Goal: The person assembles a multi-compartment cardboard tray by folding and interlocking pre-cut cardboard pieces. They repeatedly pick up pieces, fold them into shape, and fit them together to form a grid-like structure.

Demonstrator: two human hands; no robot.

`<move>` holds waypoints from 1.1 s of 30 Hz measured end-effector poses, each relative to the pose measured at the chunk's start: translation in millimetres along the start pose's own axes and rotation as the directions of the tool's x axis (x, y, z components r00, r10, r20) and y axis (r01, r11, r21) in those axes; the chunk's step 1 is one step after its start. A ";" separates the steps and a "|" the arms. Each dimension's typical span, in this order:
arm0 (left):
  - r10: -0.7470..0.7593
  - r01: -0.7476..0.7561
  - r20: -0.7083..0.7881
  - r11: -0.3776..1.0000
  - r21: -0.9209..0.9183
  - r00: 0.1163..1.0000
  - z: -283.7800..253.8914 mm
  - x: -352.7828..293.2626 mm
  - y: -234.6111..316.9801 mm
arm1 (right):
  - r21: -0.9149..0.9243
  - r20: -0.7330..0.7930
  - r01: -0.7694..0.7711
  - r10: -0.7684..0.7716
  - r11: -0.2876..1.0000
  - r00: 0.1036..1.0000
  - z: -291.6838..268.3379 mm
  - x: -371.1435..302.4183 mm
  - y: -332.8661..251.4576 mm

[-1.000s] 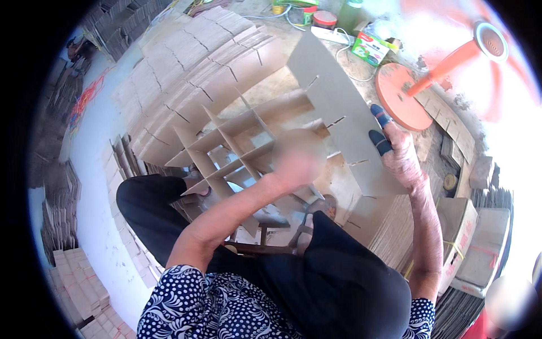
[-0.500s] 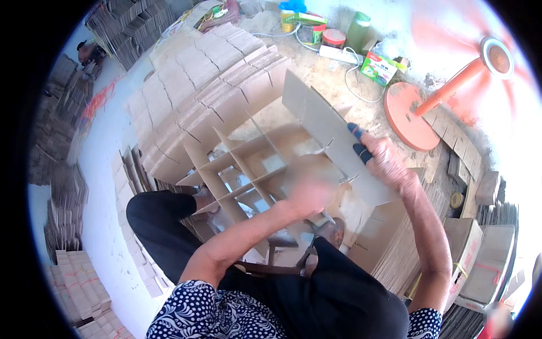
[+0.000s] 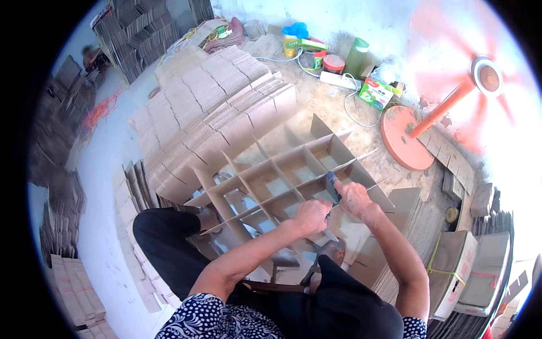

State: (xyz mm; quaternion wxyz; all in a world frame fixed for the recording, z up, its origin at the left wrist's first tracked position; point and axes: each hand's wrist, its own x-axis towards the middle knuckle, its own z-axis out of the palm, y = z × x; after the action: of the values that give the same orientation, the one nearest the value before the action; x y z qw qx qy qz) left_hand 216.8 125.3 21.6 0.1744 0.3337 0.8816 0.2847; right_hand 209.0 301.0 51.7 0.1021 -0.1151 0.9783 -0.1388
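Note:
An open grid of slotted cardboard dividers (image 3: pixel 285 172) stands in front of me, its strips crossing upright to form square cells. My left hand (image 3: pixel 312 218) is closed on the near edge of the grid, its fingertips partly hidden. Just to its right, my right hand (image 3: pixel 355 201) grips a cardboard strip at the grid's near right part. Dark covers wrap fingers of that hand. At the right side, a long strip with a free end joins the crossing ones. My feet and a low stool show below the grid.
Stacked slotted cardboard strips (image 3: pixel 212 101) lie beyond the grid to the left. More flat cardboard (image 3: pixel 398 220) stands close by on the right. An orange fan (image 3: pixel 407 138), a white power strip (image 3: pixel 337 80), a green box (image 3: pixel 375 94) and jars line the wall. Tied cartons (image 3: pixel 451 263) sit at right.
My right hand has come down and left, close to my left hand. The tilted cardboard strip it held now sits down across the other strips in the grid.

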 end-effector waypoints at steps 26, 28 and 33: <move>-0.036 0.034 0.003 0.978 0.204 0.999 -91.6 -111.8 -70.8 | 0.102 -0.614 -0.503 0.452 0.858 0.647 59.9 -214.3 -32.7; 0.132 -0.054 -0.256 0.956 0.290 0.958 -130.3 -119.9 -56.3 | 0.061 -0.611 -0.635 0.532 0.770 0.587 78.8 -230.2 -35.5; 0.030 0.213 -0.571 0.910 0.355 0.821 -246.2 -167.6 -23.2 | -0.014 -0.527 -0.740 0.624 0.672 0.577 102.9 -241.7 -34.4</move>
State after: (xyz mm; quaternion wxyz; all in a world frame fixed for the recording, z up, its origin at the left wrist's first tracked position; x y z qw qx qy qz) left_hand 203.1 -99.1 218.2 -0.1528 0.2195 0.9478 0.1736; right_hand 469.8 304.6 5.6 -0.1125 0.3003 0.9472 0.0036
